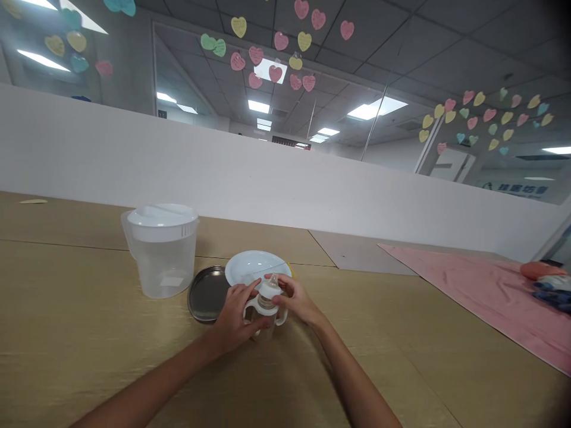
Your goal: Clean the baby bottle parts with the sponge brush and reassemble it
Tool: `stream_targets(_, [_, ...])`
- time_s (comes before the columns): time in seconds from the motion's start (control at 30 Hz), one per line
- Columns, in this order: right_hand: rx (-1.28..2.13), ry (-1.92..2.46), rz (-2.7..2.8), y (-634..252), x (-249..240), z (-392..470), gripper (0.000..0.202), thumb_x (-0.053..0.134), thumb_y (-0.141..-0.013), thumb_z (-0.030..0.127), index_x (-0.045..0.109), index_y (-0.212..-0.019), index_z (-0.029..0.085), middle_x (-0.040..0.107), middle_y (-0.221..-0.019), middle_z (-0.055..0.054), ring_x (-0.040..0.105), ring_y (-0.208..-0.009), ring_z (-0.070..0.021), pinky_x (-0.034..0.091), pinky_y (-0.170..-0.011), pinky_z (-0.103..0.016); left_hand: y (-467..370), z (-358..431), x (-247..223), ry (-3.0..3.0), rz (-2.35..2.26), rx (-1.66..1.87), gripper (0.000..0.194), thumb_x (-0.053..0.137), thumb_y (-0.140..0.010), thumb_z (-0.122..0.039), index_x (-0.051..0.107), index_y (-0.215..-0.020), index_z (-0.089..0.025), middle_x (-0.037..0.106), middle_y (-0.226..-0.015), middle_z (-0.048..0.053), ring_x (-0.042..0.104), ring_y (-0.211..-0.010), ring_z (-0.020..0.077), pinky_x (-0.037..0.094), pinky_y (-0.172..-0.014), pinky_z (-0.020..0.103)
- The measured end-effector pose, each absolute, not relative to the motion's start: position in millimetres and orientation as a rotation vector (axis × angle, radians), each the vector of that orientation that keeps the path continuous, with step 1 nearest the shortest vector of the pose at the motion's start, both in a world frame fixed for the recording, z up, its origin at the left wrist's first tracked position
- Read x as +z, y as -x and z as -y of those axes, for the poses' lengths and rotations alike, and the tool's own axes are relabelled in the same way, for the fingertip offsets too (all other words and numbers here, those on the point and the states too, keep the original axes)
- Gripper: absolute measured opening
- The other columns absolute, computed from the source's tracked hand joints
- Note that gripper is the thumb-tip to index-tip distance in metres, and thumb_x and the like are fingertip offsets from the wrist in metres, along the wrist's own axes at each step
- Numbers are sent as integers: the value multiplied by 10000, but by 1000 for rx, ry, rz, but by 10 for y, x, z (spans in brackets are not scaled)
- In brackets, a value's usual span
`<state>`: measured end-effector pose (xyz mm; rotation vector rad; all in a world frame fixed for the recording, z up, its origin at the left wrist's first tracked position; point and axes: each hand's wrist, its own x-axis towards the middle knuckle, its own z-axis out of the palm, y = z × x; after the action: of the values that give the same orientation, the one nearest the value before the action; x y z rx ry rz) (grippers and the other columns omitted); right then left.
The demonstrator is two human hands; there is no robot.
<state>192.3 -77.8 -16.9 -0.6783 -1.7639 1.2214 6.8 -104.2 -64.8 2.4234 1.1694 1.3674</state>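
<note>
A small clear baby bottle (266, 303) with a white collar, a clear nipple on top and white side handles stands between my hands. My left hand (237, 315) is wrapped round its body and left handle, thumb across the front. At the top, my right hand (295, 298) pinches the white collar (270, 289) between thumb and fingers. Right behind the bottle lies a white plate (250, 264), and to its left a round dark metal tray (207, 295), partly behind my left hand.
A large translucent pitcher (165, 255) with a white lid stands at the left on the wooden table (111, 345). Pink cloth (486, 291) covers the right side, with orange and blue items (546, 282) on it. A white wall runs behind.
</note>
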Motion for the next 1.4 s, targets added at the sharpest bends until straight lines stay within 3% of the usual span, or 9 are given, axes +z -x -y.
stream_targets(0.17, [1262, 681, 1640, -1879, -146, 818, 446, 743, -626, 292, 611, -1045, 212, 637, -1010, -41, 582, -948, -194, 469, -843, -348, -59, 1028, -643, -2422, -1155, 1369, 657, 553, -775, -491, 357, -1324, -187, 603, -993, 100, 505, -945, 245, 378, -869, 419])
stream_targets(0.4, [1388, 515, 1305, -1908, -121, 812, 458, 757, -598, 210, 602, -1029, 224, 600, -1129, -45, 602, -896, -165, 484, -850, -330, -54, 1019, -636, -2438, -1166, 1362, 640, 549, -773, -500, 391, -1312, -191, 615, -987, 97, 514, -931, 241, 397, -850, 398])
stream_targets(0.63, [1337, 377, 958, -2044, -72, 671, 320, 708, -666, 304, 616, -967, 243, 637, -1037, -21, 610, -874, -149, 480, -898, -319, -68, 1024, -637, -2479, -1172, 1378, 641, 558, -765, -506, 406, -1301, -192, 620, -996, 97, 523, -927, 237, 403, -847, 392])
stream_targets(0.87, [1296, 412, 838, -2121, -164, 522, 247, 686, -695, 278, 609, -925, 232, 646, -984, -25, 597, -956, -154, 487, -920, -318, -68, 1034, -633, -2499, -1175, 1365, 633, 552, -759, -520, 432, -1284, -188, 618, -1007, 101, 525, -941, 246, 413, -845, 389])
stream_targets(1.4, [1235, 486, 847, -1990, -277, 496, 325, 742, -615, 231, 592, -903, 225, 641, -934, 9, 609, -921, -144, 418, -993, -343, -61, 1027, -640, -2516, -1157, 1367, 616, 554, -762, -518, 438, -1265, -180, 612, -1023, 105, 521, -961, 250, 400, -866, 395])
